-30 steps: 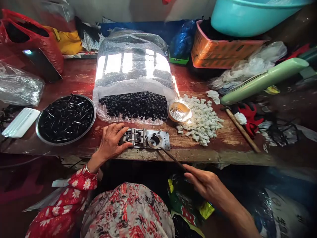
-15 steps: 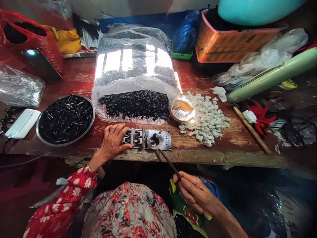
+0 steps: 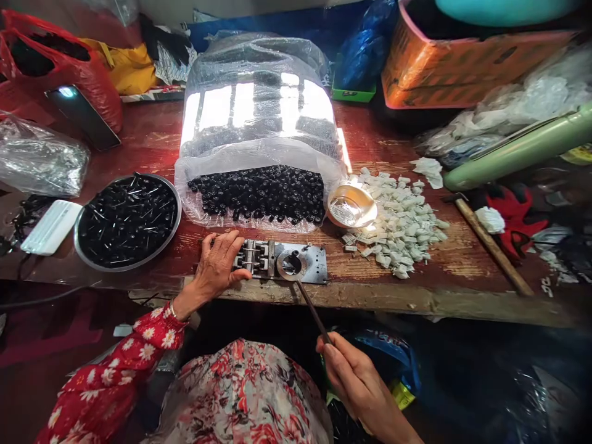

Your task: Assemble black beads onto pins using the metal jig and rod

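Note:
A metal jig plate (image 3: pixel 311 262) with a round ring fitting (image 3: pixel 291 264) is fixed at the front edge of the wooden bench (image 3: pixel 407 296). My left hand (image 3: pixel 218 266) rests on the jig's left end, fingers curled over its clamp block (image 3: pixel 253 257). My right hand (image 3: pixel 352 381) is below the bench edge, closed round a thin dark lever (image 3: pixel 311 308) that runs up to the ring. Behind the jig lies an open plastic sack of small black parts (image 3: pixel 256 192).
A steel bowl of black pins (image 3: pixel 127 220) stands left of the sack. A small metal dish (image 3: pixel 350 207) and a heap of white pieces (image 3: pixel 398 223) lie to the right. A hammer (image 3: pixel 491 245), green tube (image 3: pixel 513 154), orange crate (image 3: pixel 467 58) and bags crowd the back.
My right hand has swung the lever leftwards and down, from pointing lower right to nearly straight toward me. My left hand stays on the jig. The view has shifted a little.

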`<state>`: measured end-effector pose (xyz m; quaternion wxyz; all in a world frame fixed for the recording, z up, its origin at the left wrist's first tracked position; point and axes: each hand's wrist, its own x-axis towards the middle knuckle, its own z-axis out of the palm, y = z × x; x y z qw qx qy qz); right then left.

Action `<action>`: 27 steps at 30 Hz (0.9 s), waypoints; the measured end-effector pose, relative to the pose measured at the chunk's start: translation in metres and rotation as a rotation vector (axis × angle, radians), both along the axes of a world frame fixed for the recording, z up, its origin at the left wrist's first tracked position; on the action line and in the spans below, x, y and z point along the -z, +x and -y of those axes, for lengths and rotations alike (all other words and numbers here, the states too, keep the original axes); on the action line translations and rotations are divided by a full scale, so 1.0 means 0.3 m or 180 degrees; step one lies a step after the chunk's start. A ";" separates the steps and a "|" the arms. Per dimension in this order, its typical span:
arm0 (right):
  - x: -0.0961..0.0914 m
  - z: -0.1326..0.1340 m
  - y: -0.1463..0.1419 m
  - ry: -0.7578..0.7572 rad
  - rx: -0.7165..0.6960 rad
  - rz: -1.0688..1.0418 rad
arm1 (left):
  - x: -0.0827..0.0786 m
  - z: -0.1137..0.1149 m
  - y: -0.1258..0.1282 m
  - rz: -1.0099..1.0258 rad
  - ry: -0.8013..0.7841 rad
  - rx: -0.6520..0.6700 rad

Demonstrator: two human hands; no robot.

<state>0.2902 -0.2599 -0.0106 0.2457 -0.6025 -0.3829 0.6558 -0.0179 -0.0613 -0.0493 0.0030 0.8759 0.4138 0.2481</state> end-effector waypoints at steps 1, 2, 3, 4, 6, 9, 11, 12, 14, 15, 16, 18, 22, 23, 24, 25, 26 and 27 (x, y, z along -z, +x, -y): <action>0.008 0.012 -0.030 0.0041 0.0116 0.0024 | 0.000 0.000 0.001 -0.0006 0.0020 -0.0005; 0.016 0.024 -0.062 0.0078 0.0245 0.0030 | 0.000 0.000 0.002 -0.0014 0.0039 -0.0013; 0.023 0.034 -0.093 0.0107 0.0371 0.0023 | 0.000 0.001 0.004 -0.0025 0.0051 -0.0023; 0.029 0.043 -0.121 0.0113 0.0474 0.0008 | 0.000 0.001 0.005 -0.0035 0.0056 -0.0029; 0.035 0.052 -0.163 0.0064 0.0572 -0.0034 | 0.002 0.002 0.006 -0.0040 0.0045 -0.0022; 0.022 0.044 -0.184 0.0075 0.0680 -0.0034 | 0.005 0.004 0.006 -0.0023 0.0020 -0.0029; 0.003 0.033 -0.179 0.0099 0.0704 -0.0025 | 0.005 0.004 0.006 -0.0018 0.0033 -0.0062; -0.008 0.028 -0.174 0.0062 0.0681 -0.0046 | 0.004 0.005 0.005 -0.0017 0.0044 -0.0070; -0.025 0.020 -0.157 -0.0053 0.0599 -0.0097 | 0.002 0.005 0.005 -0.0007 0.0037 -0.0055; -0.031 0.017 -0.146 -0.0106 0.0546 -0.0103 | 0.000 0.004 0.004 0.0004 0.0011 -0.0042; -0.036 0.014 -0.133 -0.0135 0.0472 -0.0109 | -0.003 0.004 0.004 0.0022 -0.0024 -0.0030; -0.042 0.006 -0.101 -0.0138 0.0305 -0.0104 | -0.008 0.004 0.003 0.0071 -0.0090 -0.0005; -0.046 -0.016 -0.027 -0.0273 0.0094 -0.0093 | -0.023 0.007 0.001 0.0096 -0.0177 0.0028; -0.045 -0.020 -0.011 -0.0313 0.0052 -0.0099 | -0.027 0.008 0.000 0.0070 -0.0203 0.0025; -0.041 -0.023 0.003 -0.0329 -0.0014 -0.0122 | -0.031 0.009 0.000 0.0040 -0.0228 0.0020; -0.035 -0.024 0.014 -0.0315 -0.0081 -0.0145 | -0.034 0.009 0.000 0.0011 -0.0249 0.0016; -0.029 -0.023 0.022 -0.0283 -0.0143 -0.0161 | -0.036 0.010 -0.001 -0.0012 -0.0265 0.0011; -0.023 -0.022 0.027 -0.0243 -0.0184 -0.0163 | -0.037 0.010 -0.001 -0.0029 -0.0274 0.0009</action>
